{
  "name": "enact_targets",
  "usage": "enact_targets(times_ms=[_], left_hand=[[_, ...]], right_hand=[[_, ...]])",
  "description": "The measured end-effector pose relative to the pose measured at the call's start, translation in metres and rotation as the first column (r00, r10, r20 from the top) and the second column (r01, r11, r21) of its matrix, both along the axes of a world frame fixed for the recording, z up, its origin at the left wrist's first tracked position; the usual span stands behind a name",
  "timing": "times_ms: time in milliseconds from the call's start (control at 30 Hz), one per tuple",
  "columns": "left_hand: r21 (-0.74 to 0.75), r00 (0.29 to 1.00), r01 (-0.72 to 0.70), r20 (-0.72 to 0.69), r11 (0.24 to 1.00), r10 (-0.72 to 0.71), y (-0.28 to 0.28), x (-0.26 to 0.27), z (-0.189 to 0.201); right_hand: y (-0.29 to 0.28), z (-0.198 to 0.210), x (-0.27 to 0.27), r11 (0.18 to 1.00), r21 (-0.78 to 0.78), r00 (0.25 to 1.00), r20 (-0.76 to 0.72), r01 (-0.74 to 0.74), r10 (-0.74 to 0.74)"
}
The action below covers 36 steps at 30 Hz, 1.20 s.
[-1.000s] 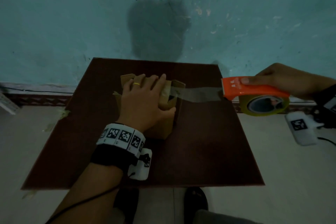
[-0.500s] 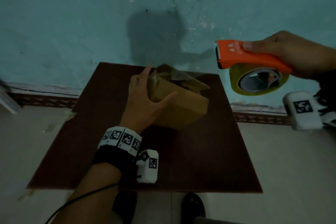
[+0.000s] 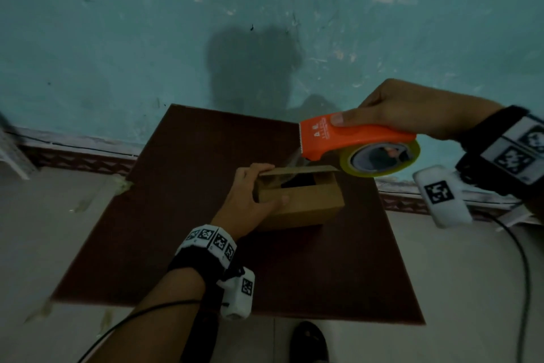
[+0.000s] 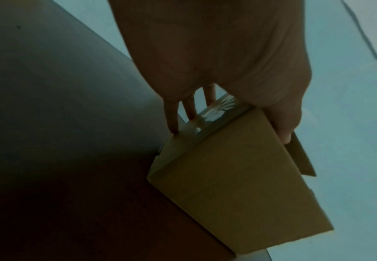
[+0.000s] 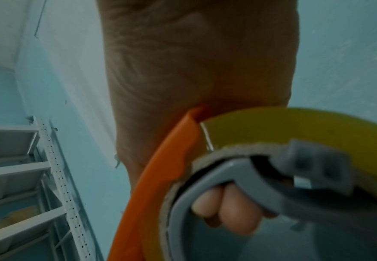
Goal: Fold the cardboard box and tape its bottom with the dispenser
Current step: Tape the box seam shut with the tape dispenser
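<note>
Item 1: cardboard box (image 3: 297,203), brown, small. Loc: on dark red-brown board (image 3: 182,215), centre-right, open side facing up w/ flaps raised; interior dark. Clear tape visible on its left end face per left wrist view.
Item 2: left hand (image 3: 245,200). Grips box's left end; fingers over far top edge, thumb on near face. Wrist band w/ printed markers.
Item 3: tape dispenser (image 3: 353,139), orange body, yellowish roll. Held above & to right of box, apart from board; serrated edge points left. Short clear tape strip hangs under its nose toward box; contact w/ box can't be told.
Item 4: right hand (image 3: 412,112). Wrapped round dispenser, thumb on top, fingertips (image 5: 229,210) curled through roll core.
Bkgd: teal wall (image 3: 147,38), pale floor.
</note>
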<state>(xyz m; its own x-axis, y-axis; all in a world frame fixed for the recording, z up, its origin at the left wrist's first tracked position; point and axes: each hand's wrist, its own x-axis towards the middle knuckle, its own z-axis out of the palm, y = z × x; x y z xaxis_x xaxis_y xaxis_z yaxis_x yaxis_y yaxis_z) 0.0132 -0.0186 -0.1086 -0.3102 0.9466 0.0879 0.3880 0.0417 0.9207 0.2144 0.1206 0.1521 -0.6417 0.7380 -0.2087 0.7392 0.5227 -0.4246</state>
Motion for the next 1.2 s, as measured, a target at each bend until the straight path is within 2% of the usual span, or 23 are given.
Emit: enact_targets(times_ms=[267, 667, 966, 1200], left_hand=[[0.105, 0.999, 0.025, -0.048, 0.994, -0.020, 0.004, 0.001, 0.005], [0.102, 0.988, 0.006, 0.151, 0.995, -0.022, 0.009, 0.002, -0.006], [0.163, 0.975, 0.016, 0.215, 0.987, -0.052, 0.015, 0.004, -0.015], [0.050, 0.962, 0.036, 0.268, 0.998, -0.048, 0.020, 0.002, -0.021]], right_hand=[[-0.003, 0.004, -0.011, 0.999, -0.031, 0.999, -0.007, -0.045, 0.045], [-0.027, 0.010, -0.052, 0.984, 0.010, 0.984, 0.006, -0.179, 0.179], [-0.034, 0.012, -0.109, 0.966, 0.170, 0.980, 0.071, -0.195, 0.185], [-0.011, 0.022, -0.075, 0.968, 0.156, 0.976, 0.125, -0.198, 0.180]])
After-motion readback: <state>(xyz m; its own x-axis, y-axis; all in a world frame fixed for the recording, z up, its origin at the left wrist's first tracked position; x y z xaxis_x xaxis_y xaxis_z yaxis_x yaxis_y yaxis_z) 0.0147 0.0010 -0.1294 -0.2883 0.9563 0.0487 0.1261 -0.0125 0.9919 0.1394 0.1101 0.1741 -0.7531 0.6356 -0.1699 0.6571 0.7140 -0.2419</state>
